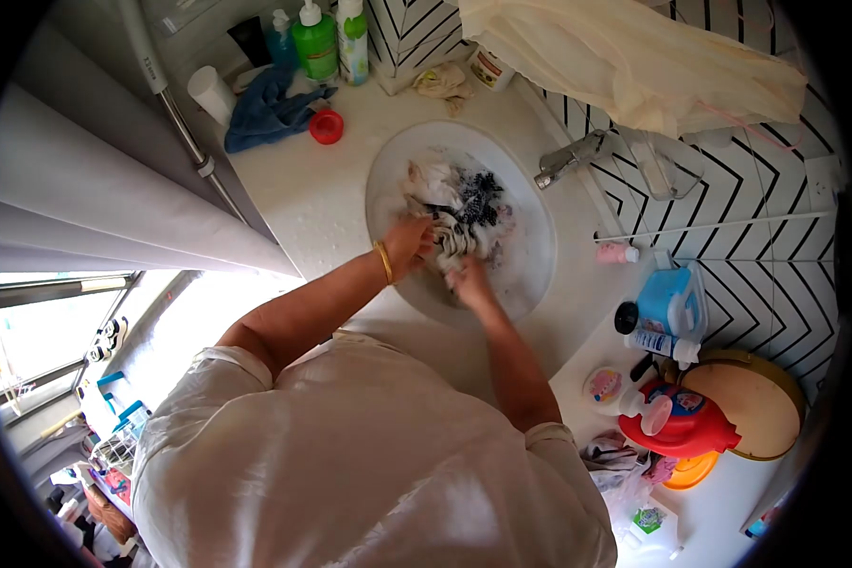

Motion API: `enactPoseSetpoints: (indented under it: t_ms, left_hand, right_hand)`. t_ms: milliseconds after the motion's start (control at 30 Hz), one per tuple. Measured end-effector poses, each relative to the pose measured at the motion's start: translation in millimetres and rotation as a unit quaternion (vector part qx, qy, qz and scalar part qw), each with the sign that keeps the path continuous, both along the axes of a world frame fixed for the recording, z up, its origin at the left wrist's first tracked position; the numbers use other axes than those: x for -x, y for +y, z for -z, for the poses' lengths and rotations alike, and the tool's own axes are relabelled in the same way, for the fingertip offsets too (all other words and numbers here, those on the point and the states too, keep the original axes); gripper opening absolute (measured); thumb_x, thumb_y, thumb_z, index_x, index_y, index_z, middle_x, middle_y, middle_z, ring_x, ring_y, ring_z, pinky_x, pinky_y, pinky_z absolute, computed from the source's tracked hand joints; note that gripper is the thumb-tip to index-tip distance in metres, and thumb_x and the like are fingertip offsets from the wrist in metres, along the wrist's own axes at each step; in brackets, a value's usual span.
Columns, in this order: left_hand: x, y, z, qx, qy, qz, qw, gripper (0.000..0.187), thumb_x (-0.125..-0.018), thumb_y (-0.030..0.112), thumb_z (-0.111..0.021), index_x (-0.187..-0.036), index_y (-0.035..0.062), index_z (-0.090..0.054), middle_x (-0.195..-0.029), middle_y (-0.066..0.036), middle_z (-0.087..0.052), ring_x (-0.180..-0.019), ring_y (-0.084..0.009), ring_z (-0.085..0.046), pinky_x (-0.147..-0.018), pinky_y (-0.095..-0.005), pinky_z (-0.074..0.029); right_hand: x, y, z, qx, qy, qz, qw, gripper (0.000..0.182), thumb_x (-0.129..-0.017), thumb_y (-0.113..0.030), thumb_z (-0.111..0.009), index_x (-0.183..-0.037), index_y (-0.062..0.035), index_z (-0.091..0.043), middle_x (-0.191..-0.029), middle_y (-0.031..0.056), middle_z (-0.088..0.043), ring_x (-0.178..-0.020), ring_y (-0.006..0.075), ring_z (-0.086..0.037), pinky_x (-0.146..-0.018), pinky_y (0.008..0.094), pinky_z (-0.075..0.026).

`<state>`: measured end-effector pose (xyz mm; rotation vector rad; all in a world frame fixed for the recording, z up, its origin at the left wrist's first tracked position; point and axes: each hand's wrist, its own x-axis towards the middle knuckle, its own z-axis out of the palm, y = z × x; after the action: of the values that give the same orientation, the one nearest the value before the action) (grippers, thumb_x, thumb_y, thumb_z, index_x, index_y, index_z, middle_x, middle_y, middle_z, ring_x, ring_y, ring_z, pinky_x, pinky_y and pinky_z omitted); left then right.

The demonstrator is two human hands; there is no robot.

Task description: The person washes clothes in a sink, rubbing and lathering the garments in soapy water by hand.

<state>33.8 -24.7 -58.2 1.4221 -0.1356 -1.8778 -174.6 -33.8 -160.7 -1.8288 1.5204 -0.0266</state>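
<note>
A white oval sink holds soapy water and a wet bundle of cloth. My left hand, with a gold bangle at the wrist, closes on the left side of a light cloth with dark stripes. On the lower right side of that cloth is my right hand, its fingers curled against it. Just above them in the basin lie a black and white patterned cloth and a whitish cloth. Suds hide parts of the fabric and some fingertips.
A chrome faucet reaches over the sink's right rim. Pump bottles, a blue cloth and a red round lid sit at the upper left. On the right are a blue container and a red detergent bottle.
</note>
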Motion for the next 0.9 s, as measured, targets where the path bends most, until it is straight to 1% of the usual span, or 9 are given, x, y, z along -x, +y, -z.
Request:
enactPoseSetpoints:
  t_ms: [67,167,200,333,433,500,667,767,900]
  left_hand:
    - [2.5,6.5,18.2,-0.092,0.066,-0.028,0.993,0.031,-0.08,0.043,-0.051,-0.09,0.0139,-0.052,-0.081,-0.001,-0.052,-0.077,-0.0168,-0.051,-0.077,-0.0464,-0.04]
    - [16.4,15.1,42.1,-0.174,0.092,-0.037,0.98,0.047,-0.079,0.051,-0.049,-0.101,0.0099,-0.051,-0.094,-0.006,-0.052,-0.09,-0.0246,-0.05,-0.085,-0.0557,-0.033]
    - [20.3,14.3,45.5,-0.189,0.089,-0.036,0.977,0.055,-0.078,0.055,-0.048,-0.107,0.0084,-0.051,-0.1,-0.009,-0.053,-0.096,-0.0277,-0.05,-0.089,-0.0589,-0.03]
    - [25.8,19.9,9.7,-0.209,0.17,-0.03,0.963,0.099,-0.071,0.076,-0.033,-0.137,0.0042,-0.016,-0.141,-0.014,-0.023,-0.129,-0.0328,-0.021,-0.097,-0.0614,-0.014]
    - [25.9,16.7,1.7,-0.179,0.313,-0.065,0.931,0.097,-0.071,0.077,-0.029,-0.136,0.0052,-0.022,-0.139,-0.013,-0.027,-0.128,-0.0313,-0.023,-0.099,-0.0588,-0.015]
    - [34.2,7.3,9.2,0.133,0.56,-0.111,0.81,0.087,-0.073,0.073,-0.035,-0.131,0.0081,-0.033,-0.134,-0.014,-0.036,-0.123,-0.0281,-0.034,-0.102,-0.0461,-0.024]
    - [10.4,-28.8,11.7,0.083,0.432,-0.182,0.879,0.039,-0.085,0.025,-0.042,-0.116,0.0004,-0.046,-0.119,-0.015,-0.051,-0.111,-0.0304,-0.047,-0.099,-0.0427,-0.031]
    - [7.1,-32.3,23.1,0.076,0.334,-0.184,0.921,0.037,-0.084,0.022,-0.041,-0.113,-0.0004,-0.048,-0.116,-0.016,-0.053,-0.108,-0.0304,-0.049,-0.098,-0.0419,-0.033]
    - [-3.1,-29.8,51.6,0.025,0.398,-0.115,0.91,0.033,-0.086,0.024,-0.037,-0.106,0.0015,-0.052,-0.103,-0.013,-0.058,-0.099,-0.0294,-0.053,-0.093,-0.0415,-0.038]
  right_hand:
    - [-10.0,18.4,1.3,0.019,0.127,-0.156,0.979,0.031,-0.078,-0.017,-0.058,-0.106,-0.0055,-0.05,-0.118,0.025,-0.038,-0.092,0.038,-0.052,-0.079,0.0442,-0.043]
    - [-3.0,-0.1,58.0,-0.024,-0.035,0.016,0.999,0.029,-0.08,-0.014,-0.055,-0.107,-0.005,-0.049,-0.11,0.022,-0.046,-0.089,0.0324,-0.055,-0.074,0.0417,-0.046]
    - [-32.5,-7.7,-60.6,-0.192,-0.076,0.187,0.961,0.028,-0.079,-0.011,-0.053,-0.107,-0.0041,-0.049,-0.1,0.0156,-0.053,-0.087,0.0253,-0.057,-0.07,0.0367,-0.048]
    - [-14.4,-27.1,-93.4,-0.261,-0.448,0.315,0.795,0.036,-0.077,-0.008,-0.053,-0.111,-0.0009,-0.047,-0.104,0.01,-0.055,-0.09,0.0219,-0.057,-0.072,0.0331,-0.049]
    - [-19.1,-22.5,-155.2,-0.294,-0.594,0.252,0.705,0.042,-0.076,-0.008,-0.051,-0.116,0.0004,-0.044,-0.11,0.0109,-0.054,-0.097,0.0228,-0.055,-0.08,0.0348,-0.047]
    - [-27.5,-10.8,-178.9,-0.312,-0.64,0.209,0.67,0.048,-0.076,-0.008,-0.046,-0.123,0.0003,-0.039,-0.119,0.0123,-0.049,-0.104,0.0257,-0.052,-0.089,0.0362,-0.043]
    - [-3.6,-23.3,-152.9,-0.302,-0.681,0.279,0.606,0.046,-0.077,-0.01,-0.046,-0.122,-0.0018,-0.04,-0.118,0.0117,-0.05,-0.107,0.0255,-0.051,-0.08,0.0344,-0.049]
    - [-17.3,-19.4,-120.5,-0.163,-0.579,0.337,0.724,0.038,-0.078,-0.011,-0.046,-0.116,-0.0052,-0.046,-0.111,0.0111,-0.051,-0.1,0.0241,-0.054,-0.071,0.0315,-0.051]
    - [-88.5,26.5,-132.7,0.343,-0.254,0.045,0.903,0.019,-0.076,-0.01,-0.051,-0.094,-0.0024,-0.053,-0.094,0.0104,-0.055,-0.077,0.0216,-0.057,-0.068,0.0339,-0.047]
